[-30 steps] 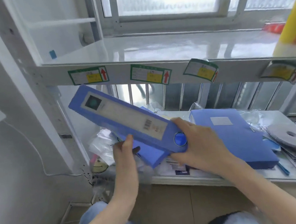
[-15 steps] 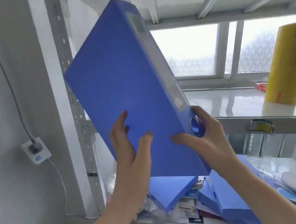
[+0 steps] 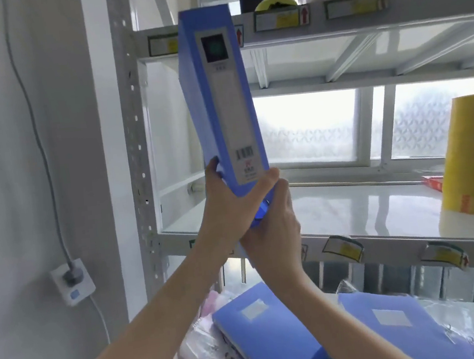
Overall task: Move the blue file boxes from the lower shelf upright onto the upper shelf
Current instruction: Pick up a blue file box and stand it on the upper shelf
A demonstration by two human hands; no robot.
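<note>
Left hand (image 3: 227, 206) raised, forearm coming up from bottom-left, fingers (image 3: 212, 164) wrapped tight round the left edge and bottom corner of the tall blue plastic file box (image 3: 217, 99), thumb across its lower right corner. Right hand (image 3: 274, 228) just below and right of it, fingers curled shut under the box base, partly covering the round blue finger-pull (image 3: 261, 213). Both hands grip the box; it's near upright, top leaning slightly left, held in the air in front of the white upper shelf (image 3: 364, 204), bottom end not resting on it.

Spine faces the camera: long pale label strip, dark square logo at top, barcode above the left fingers, small red mark and print under it, all too blurred to read. Shelf-edge stickers (image 3: 342, 248) right of the fingers are green-bordered with yellow patch and red up-arrow; text unreadable.

Below the hands, two more flat blue file boxes (image 3: 269, 333) lie on the lower shelf (image 3: 461, 316) among clear plastic bags, each with a blank white patch; both cut off by the forearms and frame bottom. Far right, a yellow roll (image 3: 473, 154) stands on the upper shelf, cropped by the frame edge, red print illegible.
</note>
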